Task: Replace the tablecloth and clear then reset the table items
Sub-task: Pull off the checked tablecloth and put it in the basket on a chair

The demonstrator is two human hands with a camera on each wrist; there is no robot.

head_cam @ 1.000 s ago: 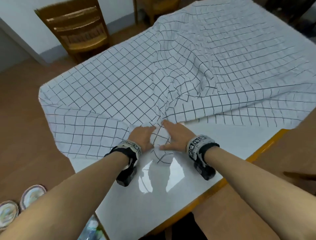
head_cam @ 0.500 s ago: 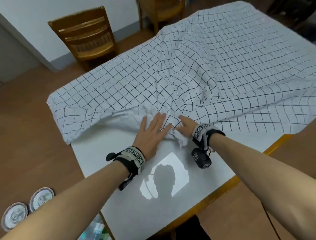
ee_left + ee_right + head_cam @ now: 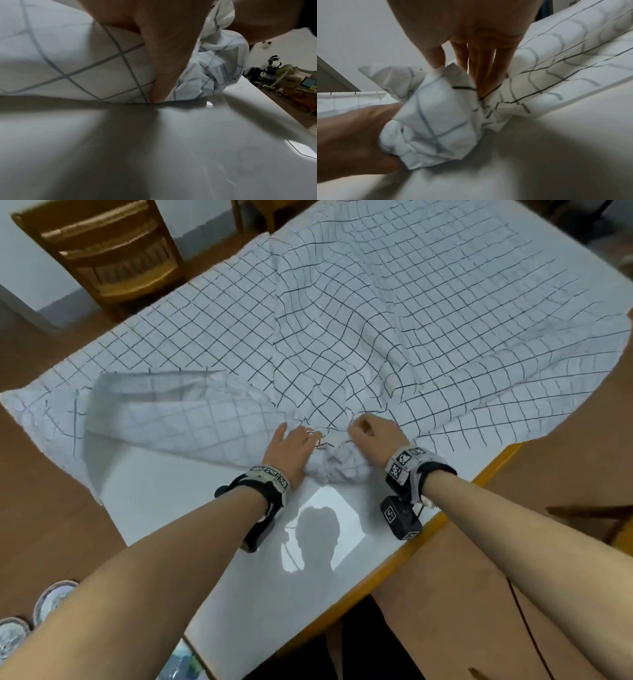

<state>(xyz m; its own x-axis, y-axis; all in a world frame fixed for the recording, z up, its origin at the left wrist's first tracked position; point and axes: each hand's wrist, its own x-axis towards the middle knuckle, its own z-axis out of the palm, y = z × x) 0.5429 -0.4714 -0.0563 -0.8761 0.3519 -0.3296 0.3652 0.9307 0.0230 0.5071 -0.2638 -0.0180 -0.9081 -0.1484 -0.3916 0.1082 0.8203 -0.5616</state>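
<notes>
- Checked tablecloth (image 3: 376,320): spread over white table (image 3: 205,542), near edge bunched between hands.
- Right hand (image 3: 373,436): clenched on bunch; left hand (image 3: 291,450): thumb against it, finger curl hidden.
- Probable risk: one-sided pull, cloth sliding off far edge.

The head camera looked down from high up at the table (image 3: 219,570). Each wrist camera sat low and very close, looking along its hand. All three saw the bunched tablecloth (image 3: 337,465) between the left hand (image 3: 291,446) and the right hand (image 3: 373,436).
</notes>
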